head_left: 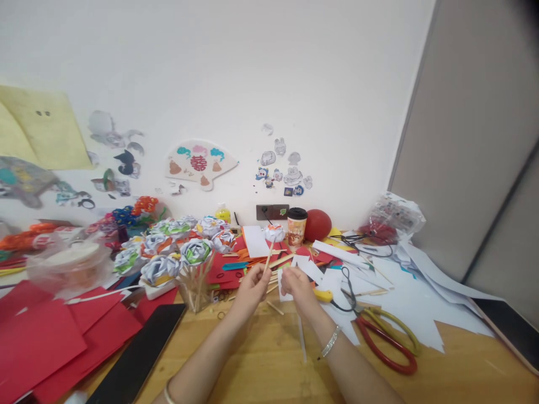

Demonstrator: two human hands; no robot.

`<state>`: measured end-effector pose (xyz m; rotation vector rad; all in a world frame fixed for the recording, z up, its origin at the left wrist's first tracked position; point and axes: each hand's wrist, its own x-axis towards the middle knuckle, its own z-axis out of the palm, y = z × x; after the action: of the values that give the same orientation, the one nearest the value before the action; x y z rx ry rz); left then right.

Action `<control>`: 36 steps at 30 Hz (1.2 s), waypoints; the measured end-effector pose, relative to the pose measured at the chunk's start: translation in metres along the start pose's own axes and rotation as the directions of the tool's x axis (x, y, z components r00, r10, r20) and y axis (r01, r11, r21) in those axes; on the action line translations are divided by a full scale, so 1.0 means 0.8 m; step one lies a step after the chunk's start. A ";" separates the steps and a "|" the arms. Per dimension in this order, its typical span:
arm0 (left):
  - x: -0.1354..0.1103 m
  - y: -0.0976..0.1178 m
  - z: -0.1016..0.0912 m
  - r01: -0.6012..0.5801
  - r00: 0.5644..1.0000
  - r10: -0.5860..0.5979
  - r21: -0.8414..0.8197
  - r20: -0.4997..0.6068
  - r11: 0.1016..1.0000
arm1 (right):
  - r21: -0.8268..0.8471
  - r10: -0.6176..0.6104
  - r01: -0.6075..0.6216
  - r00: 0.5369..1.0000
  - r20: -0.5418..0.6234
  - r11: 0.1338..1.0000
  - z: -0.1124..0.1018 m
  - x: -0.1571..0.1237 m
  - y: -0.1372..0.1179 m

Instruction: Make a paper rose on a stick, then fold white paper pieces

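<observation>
Left hand [254,286] pinches a wooden stick [268,258] near its lower end; a white-and-orange paper rose [275,231] appears at its tip, attachment uncertain. Low grip presumably keeps fingers off the petals. Right hand [298,285] is curled just beside the left; cannot tell whether it holds anything. Left of the hands, a clear cup [197,296] contains upright sticks below a green-and-white paper rose [196,251], probably to spare the folds.
</observation>
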<state>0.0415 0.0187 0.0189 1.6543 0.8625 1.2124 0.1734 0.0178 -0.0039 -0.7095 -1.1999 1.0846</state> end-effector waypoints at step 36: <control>-0.002 0.002 -0.005 -0.105 0.984 0.139 0.269 -0.109 0.957 | -0.332 -0.080 0.122 0.987 0.139 0.935 0.003 0.001 0.003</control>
<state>0.0369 0.0175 0.0205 1.8807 1.0502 1.3461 0.1702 0.0194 -0.0053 -0.8430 -1.5362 0.8527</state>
